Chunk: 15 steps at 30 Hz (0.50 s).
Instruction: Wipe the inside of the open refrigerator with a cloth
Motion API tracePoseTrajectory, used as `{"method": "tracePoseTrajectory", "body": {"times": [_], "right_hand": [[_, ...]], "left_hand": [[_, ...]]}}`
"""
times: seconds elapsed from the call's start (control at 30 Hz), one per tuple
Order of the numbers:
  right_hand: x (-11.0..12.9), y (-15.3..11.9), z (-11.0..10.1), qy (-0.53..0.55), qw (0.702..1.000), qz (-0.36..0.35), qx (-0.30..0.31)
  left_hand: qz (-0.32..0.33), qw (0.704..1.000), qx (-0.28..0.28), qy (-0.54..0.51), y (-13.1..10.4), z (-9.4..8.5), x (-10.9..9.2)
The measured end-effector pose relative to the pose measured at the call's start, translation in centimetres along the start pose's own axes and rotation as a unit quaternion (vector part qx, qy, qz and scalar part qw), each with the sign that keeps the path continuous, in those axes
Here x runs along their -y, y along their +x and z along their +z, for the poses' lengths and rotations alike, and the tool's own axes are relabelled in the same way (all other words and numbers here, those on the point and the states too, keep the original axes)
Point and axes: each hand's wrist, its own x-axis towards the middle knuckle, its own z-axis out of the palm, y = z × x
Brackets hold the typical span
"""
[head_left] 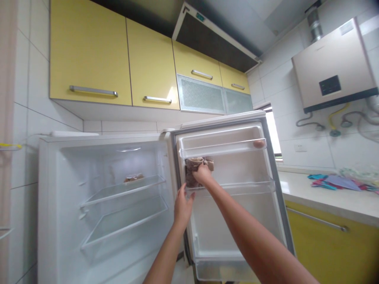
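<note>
The refrigerator door [227, 223] stands open, with clear shelves along its inner side. In my right hand [203, 174] is a bunched brown cloth [193, 179], held at the left end of the middle door shelf [245, 188]. My fingers are wrapped into the cloth and partly hidden by it. Just below, my left hand [183, 203] is at the left end of that shelf, its thumb and fingers apart; whether it touches the shelf edge I cannot tell. An egg-like brown object [259, 143] sits at the right of the top door shelf [219, 149].
Glass shelves [127, 221] span the refrigerator interior on the left, with a small brown item [134, 178] on the upper one. Yellow cabinets [151, 59] hang above. Colourful cloths [340, 181] lie on the counter [299, 189] at right, below a water heater [331, 67].
</note>
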Motion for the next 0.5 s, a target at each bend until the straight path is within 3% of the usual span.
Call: {"method": "tracePoseTrajectory", "body": {"times": [0.1,0.27,0.5], "right_hand": [[0.5,0.6,0.3,-0.004,0.996,-0.079,0.037],[-2.1,0.7,-1.7,-0.055,0.966,-0.213,0.139],[-6.5,-0.5,-5.4,-0.152,0.938,-0.220,0.219]], "left_hand": [[-0.012,1.000,0.001,-0.001,0.0,-0.1,-0.4],[-0.002,1.000,-0.002,0.000,-0.1,-0.2,-1.0],[-0.021,1.000,0.012,0.017,-0.1,-0.5,-1.1]]}}
